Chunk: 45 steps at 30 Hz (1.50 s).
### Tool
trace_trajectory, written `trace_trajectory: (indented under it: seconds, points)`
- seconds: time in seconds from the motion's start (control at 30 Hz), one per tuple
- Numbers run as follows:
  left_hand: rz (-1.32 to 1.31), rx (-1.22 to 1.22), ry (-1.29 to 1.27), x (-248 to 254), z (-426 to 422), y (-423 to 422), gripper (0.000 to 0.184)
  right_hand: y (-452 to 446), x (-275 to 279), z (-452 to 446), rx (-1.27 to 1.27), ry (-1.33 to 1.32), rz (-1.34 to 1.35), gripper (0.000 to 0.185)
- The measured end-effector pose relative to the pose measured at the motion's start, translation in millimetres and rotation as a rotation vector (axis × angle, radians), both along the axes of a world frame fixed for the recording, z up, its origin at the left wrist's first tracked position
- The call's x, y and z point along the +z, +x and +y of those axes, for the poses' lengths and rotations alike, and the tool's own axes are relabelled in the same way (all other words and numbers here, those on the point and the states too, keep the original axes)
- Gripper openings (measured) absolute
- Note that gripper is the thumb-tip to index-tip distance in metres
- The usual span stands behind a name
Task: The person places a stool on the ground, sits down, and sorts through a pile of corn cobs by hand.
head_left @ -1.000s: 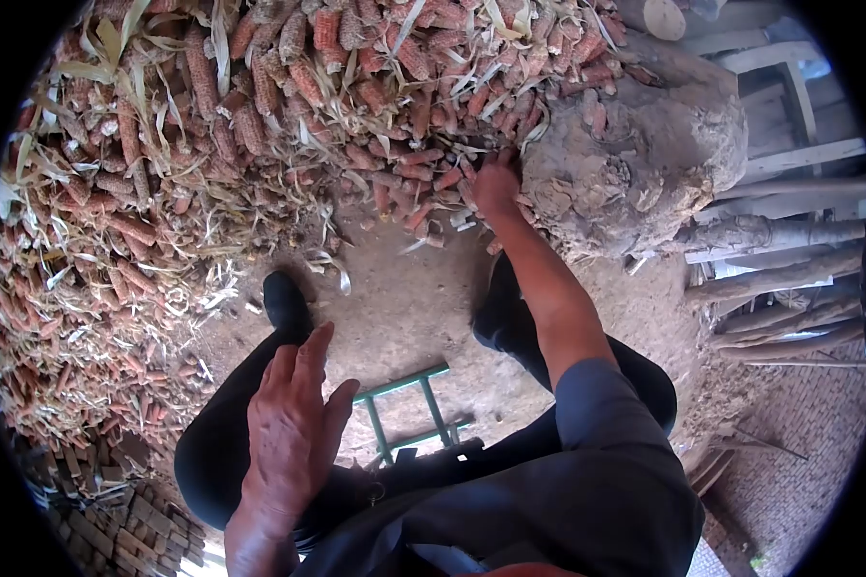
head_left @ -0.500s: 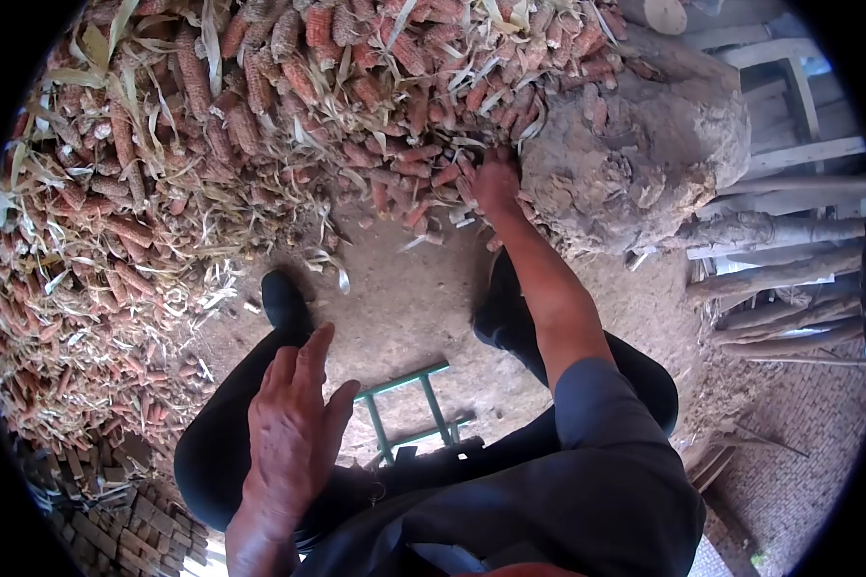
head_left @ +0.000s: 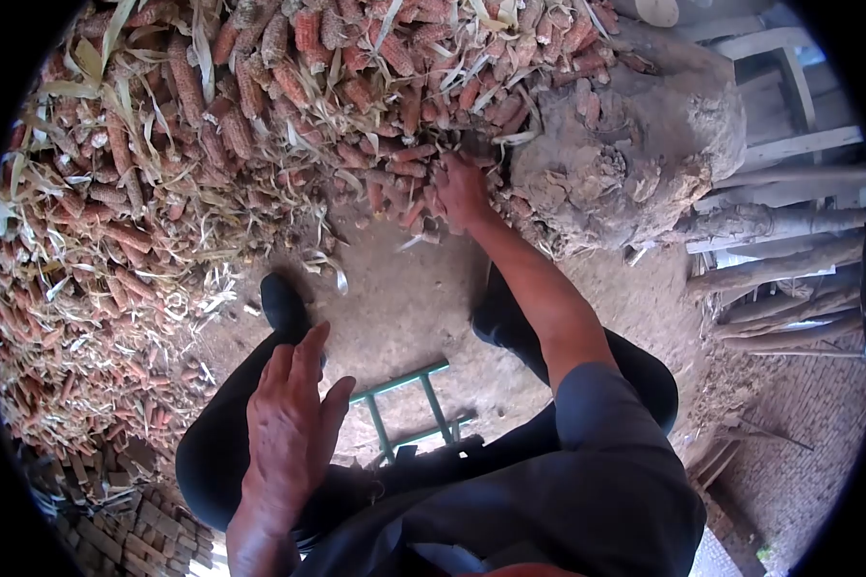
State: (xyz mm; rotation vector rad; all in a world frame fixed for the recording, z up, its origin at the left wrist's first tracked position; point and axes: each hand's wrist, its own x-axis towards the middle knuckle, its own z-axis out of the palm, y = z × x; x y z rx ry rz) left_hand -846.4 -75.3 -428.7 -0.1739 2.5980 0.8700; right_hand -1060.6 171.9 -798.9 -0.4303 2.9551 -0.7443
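My right hand (head_left: 460,192) reaches down to the near edge of a big heap of reddish corn cobs (head_left: 245,87), just left of a large stump-like block (head_left: 635,144). Its fingers bend down among the small cobs there, and whether they grip one is hidden. Over my left thigh, my left hand (head_left: 287,413) is held with its back up, the thumb apart from the fingers, and nothing in it. Dry husks (head_left: 87,72) lie mixed through the heap.
Between my feet is bare earth floor (head_left: 385,288), with a green metal frame (head_left: 399,383) nearer my body. Wooden poles (head_left: 789,264) are stacked at the right. Bricks (head_left: 135,529) lie at the lower left.
My right hand has moved left along the heap's edge, away from the stump-like block. My left hand has hardly moved.
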Motion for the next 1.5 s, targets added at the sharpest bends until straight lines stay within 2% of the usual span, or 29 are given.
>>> trace_trajectory:
  seconds: [0.07,0.2,0.27,0.33,0.4,0.43,0.5,0.53,0.6,0.7,0.8,0.83,0.9,1.0,1.07,1.13,1.2,1.23,1.3,1.33,1.4,1.5]
  points:
    - [0.001,-0.012,-0.003,-0.9,-0.4,2.1,0.062,-5.5,18.2,2.7,-0.163,-0.176,0.088,0.025]
    - [0.001,0.0,0.005,2.0,-0.9,0.7,0.062,-40.6,21.2,15.1,-0.33,-0.123,0.199,0.029]
    - [0.001,0.007,0.001,1.3,-1.5,0.8,0.062,-56.4,24.0,16.7,-0.441,-0.226,0.327,0.031]
    - [-0.008,0.014,0.0,1.2,-1.4,1.4,0.062,-61.2,37.4,17.6,-0.418,-0.249,0.296,0.036]
    - [-0.006,0.013,0.006,1.6,-1.3,0.2,0.062,-61.4,43.8,16.5,-0.598,-0.203,0.234,0.035]
    - [-0.005,0.012,0.007,1.0,-0.7,0.3,0.062,-65.1,35.3,21.8,-0.599,-0.202,0.235,0.035]
    - [-0.019,0.009,0.009,0.0,-0.5,1.7,0.063,-78.2,17.9,34.8,-0.574,0.045,0.369,0.041]
    - [-0.022,0.006,0.005,-0.7,-0.8,2.2,0.063,-84.5,16.4,38.6,-0.577,0.043,0.365,0.041]
    - [-0.014,0.008,0.003,-1.7,-1.2,3.3,0.064,-95.4,13.6,44.7,-0.683,-0.1,0.082,0.044]
    - [-0.017,0.019,-0.002,-0.7,-1.1,1.3,0.064,-101.8,11.1,37.9,-0.808,-0.228,0.161,0.04]
    - [-0.021,0.007,-0.002,-0.9,-0.4,0.3,0.064,-92.8,23.4,40.6,-0.655,-0.325,0.068,0.04]
    - [-0.019,0.003,-0.001,-1.8,-0.2,0.3,0.064,-97.8,6.9,45.0,-0.659,-0.324,0.07,0.04]
    - [-0.012,-0.014,-0.015,-3.2,-0.2,2.3,0.064,-103.9,-17.3,42.0,-0.703,-0.084,-0.034,0.045]
    - [-0.007,-0.007,-0.007,-3.0,-0.9,2.3,0.064,-88.5,-33.1,34.0,-0.667,-0.091,0.04,0.049]
    - [-0.001,-0.002,-0.011,-2.3,-0.6,2.2,0.064,-70.5,-33.0,20.1,-0.723,-0.128,0.045,0.042]
    - [0.006,0.001,-0.01,-2.8,0.9,2.0,0.064,-46.0,-26.2,15.3,-0.492,-0.302,-0.092,0.035]
    - [0.015,-0.014,-0.015,-3.5,1.2,2.9,0.063,-30.1,-40.2,3.0,-0.244,-0.222,0.114,0.034]
    - [0.01,-0.021,-0.013,-2.1,2.0,3.3,0.063,-17.3,-31.3,-8.0,-0.251,-0.219,0.11,0.034]
    - [-0.102,0.016,-0.007,0.3,3.6,1.5,0.062,8.4,-10.0,-22.9,-0.126,-0.072,-0.072,0.036]
    - [-0.101,0.014,-0.005,0.4,3.4,1.6,0.062,17.5,-5.8,-20.7,-0.128,-0.07,-0.071,0.036]
    - [-0.091,0.024,-0.022,0.2,1.8,2.8,0.062,33.0,-0.1,-14.9,-0.149,-0.109,0.101,0.043]
    - [-0.077,0.026,-0.011,0.6,1.9,4.3,0.061,40.6,-1.7,10.6,-0.326,0.034,0.149,0.046]
